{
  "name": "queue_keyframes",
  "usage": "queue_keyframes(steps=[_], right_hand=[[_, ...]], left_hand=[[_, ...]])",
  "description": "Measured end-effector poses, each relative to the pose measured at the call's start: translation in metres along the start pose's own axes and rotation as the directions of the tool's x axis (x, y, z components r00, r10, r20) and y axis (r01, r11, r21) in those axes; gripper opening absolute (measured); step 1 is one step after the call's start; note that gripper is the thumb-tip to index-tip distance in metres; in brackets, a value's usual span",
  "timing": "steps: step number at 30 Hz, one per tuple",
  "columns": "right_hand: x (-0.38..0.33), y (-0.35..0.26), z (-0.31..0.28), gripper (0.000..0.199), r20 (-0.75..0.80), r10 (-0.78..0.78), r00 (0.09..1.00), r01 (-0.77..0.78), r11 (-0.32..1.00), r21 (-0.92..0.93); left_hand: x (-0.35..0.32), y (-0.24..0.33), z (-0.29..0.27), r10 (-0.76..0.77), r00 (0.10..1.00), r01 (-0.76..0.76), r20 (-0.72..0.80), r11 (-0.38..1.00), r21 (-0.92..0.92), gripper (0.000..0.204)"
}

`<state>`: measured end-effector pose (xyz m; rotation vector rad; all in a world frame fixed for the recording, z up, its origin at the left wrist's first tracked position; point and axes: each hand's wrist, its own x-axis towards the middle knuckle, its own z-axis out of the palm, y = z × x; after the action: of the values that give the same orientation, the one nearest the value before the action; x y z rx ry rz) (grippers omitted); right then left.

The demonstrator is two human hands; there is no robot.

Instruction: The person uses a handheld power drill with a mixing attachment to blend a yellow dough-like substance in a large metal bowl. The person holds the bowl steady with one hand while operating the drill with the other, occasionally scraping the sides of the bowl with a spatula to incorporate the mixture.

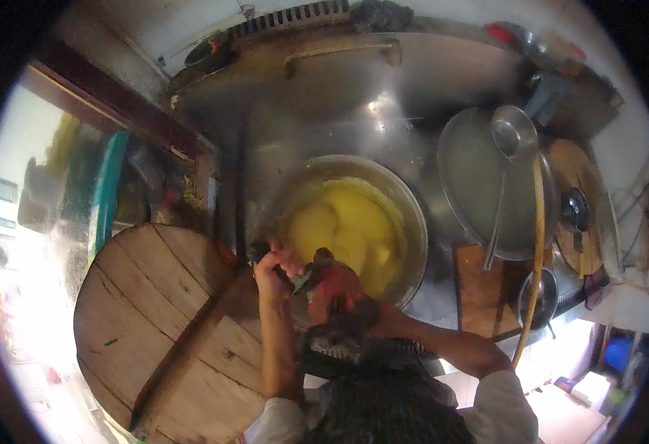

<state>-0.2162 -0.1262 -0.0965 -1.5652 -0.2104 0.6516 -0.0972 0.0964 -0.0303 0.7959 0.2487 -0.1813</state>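
Observation:
A large round metal pot stands before me, with a lumpy yellow mass inside. At its near rim is a red and dark tool with a bulky body, perhaps a power tool. My left hand is closed around a dark grip on the left, which seems to belong to this tool. My right hand is at the tool's near right side; it looks dark and blurred, and its fingers are hidden. Whether the tool's lower end reaches into the yellow mass cannot be seen.
On the left lies a big round wooden lid with a thick crossbar. A wide metal basin stands right of the pot, with a ladle across it. A long wooden pole leans there, beside a brown board and a small pan.

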Motion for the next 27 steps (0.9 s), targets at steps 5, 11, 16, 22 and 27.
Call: queue_keyframes(steps=[5, 11, 16, 22, 27], right_hand=[[0.019, -0.006, 0.000, 0.066, -0.084, 0.098, 0.992, -0.125, 0.894, -0.429], [-0.007, -0.066, 0.012, 0.025, -0.125, 0.384, 0.915, -0.401, 0.898, -0.179], [-0.039, -0.085, 0.024, 0.010, -0.202, 0.463, 0.863, -0.338, 0.826, 0.452], [-0.082, -0.078, 0.004, 0.010, -0.114, 0.554, 0.825, -0.166, 0.429, 0.888], [-0.073, -0.043, 0.007, 0.018, 0.061, 0.338, 0.939, -0.136, 0.205, 0.969]], left_hand=[[0.031, 0.003, -0.009, 0.156, 0.922, -0.061, -0.356, 0.963, 0.263, 0.006], [0.073, 0.009, 0.041, 0.083, 0.983, 0.065, -0.164, 0.677, 0.733, 0.013], [0.133, -0.045, 0.069, -0.104, 0.917, -0.359, 0.386, 0.210, 0.910, 0.018], [0.130, -0.152, 0.176, -0.273, 0.947, -0.203, 0.166, -0.110, 0.973, 0.031], [0.149, -0.231, 0.121, -0.114, 0.964, -0.235, 0.241, 0.063, 0.970, 0.033]])
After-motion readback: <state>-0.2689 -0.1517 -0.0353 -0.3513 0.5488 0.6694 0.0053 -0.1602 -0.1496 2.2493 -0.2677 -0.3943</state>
